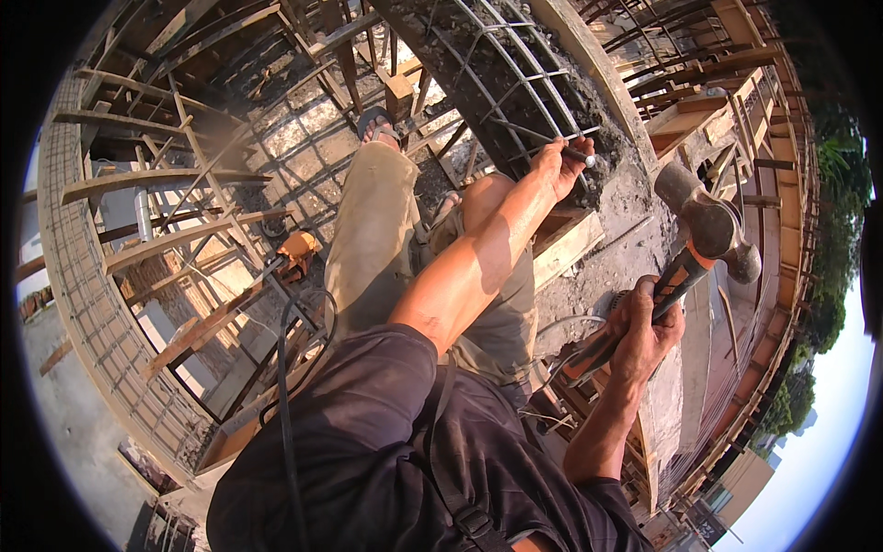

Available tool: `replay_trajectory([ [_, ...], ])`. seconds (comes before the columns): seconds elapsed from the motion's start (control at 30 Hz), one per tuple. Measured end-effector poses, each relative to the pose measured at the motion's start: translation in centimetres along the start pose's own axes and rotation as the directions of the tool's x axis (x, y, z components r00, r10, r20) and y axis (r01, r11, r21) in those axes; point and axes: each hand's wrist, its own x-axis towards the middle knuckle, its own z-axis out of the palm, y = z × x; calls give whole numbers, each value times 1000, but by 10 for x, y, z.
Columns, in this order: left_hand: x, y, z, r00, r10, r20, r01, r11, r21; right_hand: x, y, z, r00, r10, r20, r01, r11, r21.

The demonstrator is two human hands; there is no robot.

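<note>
My left hand (559, 167) is closed around a steel chisel (590, 161), whose bright, rounded end sticks out on the right. Beside this hand lies a cage of steel reinforcing bars (533, 69) in a long concrete beam. The chisel's other end is hard to make out among the bars. My right hand (644, 329) grips the black and orange handle of a hammer (704, 216). Its heavy, worn steel head is raised to the lower right of the chisel, apart from it.
A timber board (602, 69) edges the beam, with rough concrete (635, 207) beside it. Wooden props and planks (166, 184) stand at left over a lower, littered level. An orange power tool (297, 248) with a black cable (285, 368) is near my legs. Curved formwork (791, 184) runs along the right.
</note>
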Motion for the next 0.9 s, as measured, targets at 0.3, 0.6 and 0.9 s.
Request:
replay_trajectory([
  [0.3, 22, 12, 9, 992, -50, 116, 77, 967, -244, 71, 50, 41, 999, -44, -17, 39, 975, -218],
  [0.6, 31, 30, -13, 957, -136, 255, 176, 975, -139, 51, 7, 42, 998, -44, -47, 36, 987, -160],
  [0.9, 28, 27, 0, 985, -59, 163, 55, 998, 31, 88, 96, 35, 976, 190, 107, -89, 794, -602],
])
